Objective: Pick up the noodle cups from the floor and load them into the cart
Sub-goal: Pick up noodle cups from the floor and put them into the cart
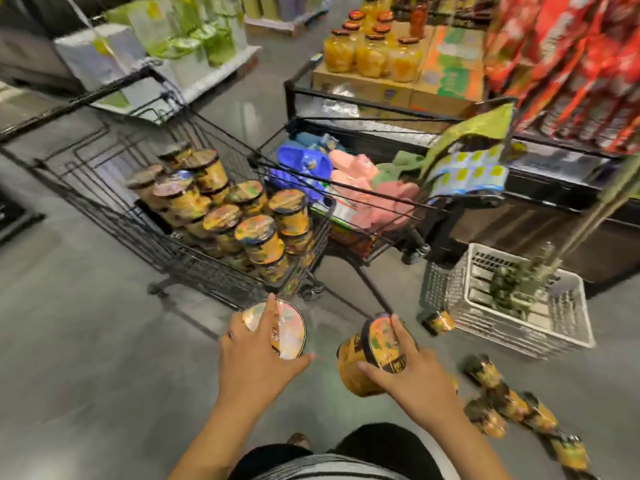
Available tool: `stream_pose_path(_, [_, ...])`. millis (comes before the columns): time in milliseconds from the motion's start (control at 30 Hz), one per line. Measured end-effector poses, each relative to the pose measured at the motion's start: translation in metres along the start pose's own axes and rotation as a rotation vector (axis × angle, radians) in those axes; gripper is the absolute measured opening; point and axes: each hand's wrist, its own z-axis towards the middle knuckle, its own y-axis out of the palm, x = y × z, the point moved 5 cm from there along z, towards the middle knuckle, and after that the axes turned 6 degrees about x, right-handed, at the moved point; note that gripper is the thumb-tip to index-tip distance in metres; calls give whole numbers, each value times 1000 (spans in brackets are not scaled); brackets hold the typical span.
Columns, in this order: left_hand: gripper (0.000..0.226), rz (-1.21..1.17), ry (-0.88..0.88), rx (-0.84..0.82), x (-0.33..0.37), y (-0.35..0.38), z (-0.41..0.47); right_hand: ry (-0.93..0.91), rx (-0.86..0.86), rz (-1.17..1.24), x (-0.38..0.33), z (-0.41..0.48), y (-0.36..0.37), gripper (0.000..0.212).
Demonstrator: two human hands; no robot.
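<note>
Noodle cups (353, 379) orange, dark-rimmed lids; left hand (256, 358) fingers (268, 313) grasp one, right hand (412, 372) another

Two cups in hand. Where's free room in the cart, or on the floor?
Cart: bare wire left of and beyond the stacked cups, up to the far rim; the near right corner is packed. Floor: open left of the cart; cluttered right by loose cups and the white crate.

Orange-yellow noodle cups (256, 237) w/ dark rims, blk wire cart (114, 216), white crate (568, 329), blue slippers (304, 164).
</note>
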Motion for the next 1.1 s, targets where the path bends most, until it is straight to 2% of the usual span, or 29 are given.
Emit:
stream_pose_path(333, [115,-118,-310,11,-55,-16,83,-107,-108,-42,-76,105,15,105])
stream_pose_path(567, [114,-199,-487,138,-49,-34,189,-407,-145,-85,-201,238,-1,109])
stream_pose_path(700, [113,-227,-587,160,-37,-46,251,-595,-97,-236,-278,312,-20,115])
stream_pose_path(767, [113,-250,-635,179,-35,-50,279,-684,-72,-236,-312,350,-25,120])
stream_pose_path(900, [117,-242,-714,175,-43,-52,329,-741,-222,-297,-373,416,-11,119])
stream_pose_path(1000, [116,-195,-745,124,-46,-52,362,-823,-270,-376,-415,448,10,115])
stream_pose_path(1100, [117,-119,-752,107,-50,-51,391,-931,-322,-490,-449,469,39,121])
